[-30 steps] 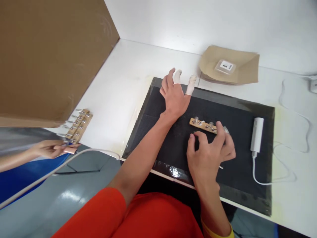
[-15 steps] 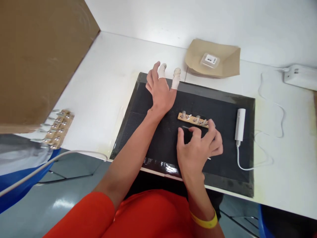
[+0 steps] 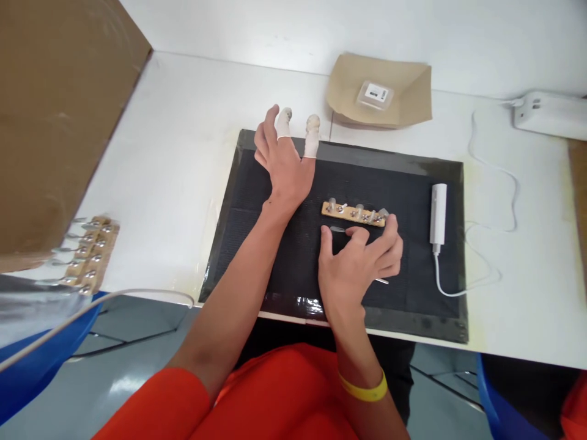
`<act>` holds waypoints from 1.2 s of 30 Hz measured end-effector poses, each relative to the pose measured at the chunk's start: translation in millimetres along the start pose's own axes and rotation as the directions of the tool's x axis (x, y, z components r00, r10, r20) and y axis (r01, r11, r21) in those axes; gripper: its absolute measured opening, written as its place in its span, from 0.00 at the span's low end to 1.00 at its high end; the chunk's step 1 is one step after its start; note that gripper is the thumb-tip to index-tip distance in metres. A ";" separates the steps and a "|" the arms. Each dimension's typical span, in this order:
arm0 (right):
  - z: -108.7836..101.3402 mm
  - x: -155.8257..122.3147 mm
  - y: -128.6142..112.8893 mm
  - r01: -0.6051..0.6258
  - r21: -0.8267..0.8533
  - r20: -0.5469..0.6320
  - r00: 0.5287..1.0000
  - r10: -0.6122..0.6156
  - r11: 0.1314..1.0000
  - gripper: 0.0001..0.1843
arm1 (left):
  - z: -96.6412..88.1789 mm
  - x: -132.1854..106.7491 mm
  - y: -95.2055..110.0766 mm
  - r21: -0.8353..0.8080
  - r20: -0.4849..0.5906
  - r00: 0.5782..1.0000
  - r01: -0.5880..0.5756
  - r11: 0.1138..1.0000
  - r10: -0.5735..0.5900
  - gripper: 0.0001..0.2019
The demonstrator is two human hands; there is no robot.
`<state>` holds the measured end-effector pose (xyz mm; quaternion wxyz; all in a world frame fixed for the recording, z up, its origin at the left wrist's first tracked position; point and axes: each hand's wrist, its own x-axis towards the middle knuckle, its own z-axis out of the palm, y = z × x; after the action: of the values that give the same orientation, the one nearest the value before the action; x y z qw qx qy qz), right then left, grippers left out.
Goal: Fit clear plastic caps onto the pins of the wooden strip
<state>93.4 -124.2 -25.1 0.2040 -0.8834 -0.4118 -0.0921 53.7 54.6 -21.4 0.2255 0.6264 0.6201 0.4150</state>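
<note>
My left hand (image 3: 287, 162) rests palm-down over the upper left of the black mat (image 3: 257, 214), fingers spread and holding nothing. White finger cots cover its thumb and index finger. My right hand (image 3: 353, 266) is over the middle of the mat with its fingers bent and apart. One fingertip is at the right end of a narrow wooden strip (image 3: 350, 214) bearing metal studs and short clear tubes. A small shiny sliver (image 3: 338, 229) shows between thumb and index finger; whether they touch it I cannot tell. A thin pale rod end (image 3: 381, 281) sticks out beside the palm, the rest hidden.
A cardboard tray (image 3: 413, 91) holding a small clear labelled box (image 3: 375, 96) stands at the back. To the right are a white stick-shaped device (image 3: 438, 214) with its cable and a white power strip (image 3: 557, 116). Another studded strip (image 3: 94, 253) lies left, beside a brown panel (image 3: 59, 122).
The whole view has shifted slightly, so everything sits a little further left and up. Both hands keep nearly the same pose, and the strip stays in place on the mat.
</note>
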 end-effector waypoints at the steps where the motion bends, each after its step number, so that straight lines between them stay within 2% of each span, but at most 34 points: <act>1: 0.9 -0.5 -1.6 -0.006 0.003 -0.004 1.000 0.006 1.000 0.19 | 0.1 0.4 -0.3 -0.007 0.003 1.000 0.004 1.000 -0.004 0.22; 7: 0.9 -1.9 -2.6 0.035 -0.039 -0.075 0.996 -0.038 0.999 0.15 | -0.9 1.6 1.1 -0.017 0.021 1.000 0.020 1.000 -0.020 0.25; 10: -6.5 -1.5 5.3 0.107 -0.069 -0.106 0.988 -0.114 0.992 0.14 | -2.7 1.0 3.6 0.003 0.023 0.999 0.027 1.000 -0.027 0.26; 14: -20.7 -2.3 22.8 0.223 -0.114 -0.090 0.968 -0.234 0.968 0.14 | -3.1 0.7 3.0 -0.010 0.049 0.999 0.025 1.000 -0.024 0.29; 19: -31.2 -2.1 46.7 0.415 -0.141 -0.075 0.901 -0.428 0.899 0.08 | -0.8 0.9 -0.1 0.024 -0.004 1.000 -0.027 0.999 0.027 0.27; 25: -30.6 -1.8 63.1 0.539 -0.145 -0.029 0.836 -0.548 0.830 0.06 | -2.4 -0.1 7.2 0.027 0.061 0.998 0.020 0.999 -0.022 0.25; 30: -43.2 -13.4 75.5 0.621 -0.096 -0.041 0.778 -0.627 0.778 0.02 | -4.6 -0.6 6.6 -0.037 0.031 0.999 0.013 0.999 -0.012 0.22; 33: -52.5 -20.6 80.5 0.627 -0.060 -0.001 0.778 -0.628 0.777 0.04 | -6.0 -1.2 7.1 -0.005 0.007 1.000 0.016 1.000 -0.015 0.22; 36: -53.6 -23.0 78.0 0.564 -0.012 -0.009 0.826 -0.564 0.826 0.07 | -7.0 -1.8 9.2 -0.005 0.007 1.000 0.022 1.000 -0.022 0.21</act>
<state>138.6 -208.6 -6.7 0.1662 -0.7230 -0.6524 -0.1552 53.8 50.0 -10.5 0.2339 0.6205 0.6251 0.4117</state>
